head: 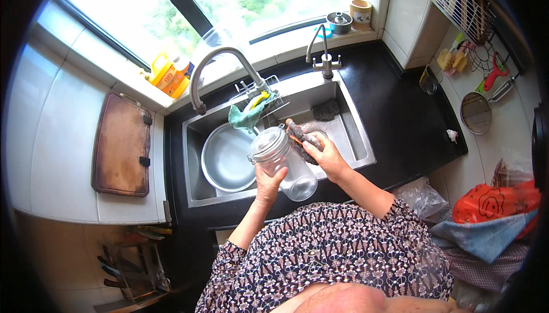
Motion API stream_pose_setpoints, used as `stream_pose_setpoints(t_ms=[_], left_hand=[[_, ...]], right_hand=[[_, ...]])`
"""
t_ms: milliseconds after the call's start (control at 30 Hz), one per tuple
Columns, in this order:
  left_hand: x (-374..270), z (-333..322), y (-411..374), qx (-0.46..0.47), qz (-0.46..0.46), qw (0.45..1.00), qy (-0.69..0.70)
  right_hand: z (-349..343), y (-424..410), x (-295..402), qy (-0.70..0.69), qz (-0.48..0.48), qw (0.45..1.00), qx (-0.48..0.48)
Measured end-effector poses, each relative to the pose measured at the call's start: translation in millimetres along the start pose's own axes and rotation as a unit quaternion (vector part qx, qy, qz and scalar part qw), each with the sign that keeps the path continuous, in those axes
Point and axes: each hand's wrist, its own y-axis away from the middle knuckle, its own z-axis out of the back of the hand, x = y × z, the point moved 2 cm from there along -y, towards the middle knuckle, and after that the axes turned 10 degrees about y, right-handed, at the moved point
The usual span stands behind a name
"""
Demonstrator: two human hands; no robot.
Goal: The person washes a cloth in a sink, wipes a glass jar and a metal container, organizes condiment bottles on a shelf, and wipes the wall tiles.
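Observation:
My left hand grips a clear glass clip-top jar by its side, near the lidded end. The jar is tilted over the front edge of the sink, its lid towards the faucet and its base towards my body. My right hand holds a dark grey scrubbing cloth with orange edging beside the jar. Part of the cloth is hidden by my fingers. A round metal basin stands in the left sink bowl, left of the jar.
A curved faucet arches over the double sink. A wire rack holds a green cloth. A dark scouring pad lies in the right bowl. Beyond stand a small tap and yellow bottles. A glass is at right.

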Motion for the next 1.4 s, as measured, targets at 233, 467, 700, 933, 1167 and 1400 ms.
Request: stream_pose_setpoints(t_ms=[233,467,700,933,1167,1400], left_hand=[[-30,-16,-48,0.014,-0.023,0.992,-0.124],[-87,-32,-100,-0.066,-0.041,0.994,0.078],[-127,-52,-190,-0.105,-0.32,0.937,-0.095],[-123,-64,-291,-0.084,-0.436,0.884,-0.148],[-76,-75,-349,-0.096,-0.397,0.895,-0.181],[-53,-84,-370,-0.12,-0.382,0.884,-0.239]], right_hand=[[10,-17,52,0.019,0.057,0.998,0.018],[45,-41,15,-0.089,-0.043,0.994,-0.038],[56,5,-23,-0.097,-0.14,0.984,-0.044],[49,36,-29,-0.075,-0.145,0.986,-0.022],[52,48,-28,-0.077,-0.15,0.985,-0.03],[56,59,-26,-0.113,-0.173,0.977,-0.045]])
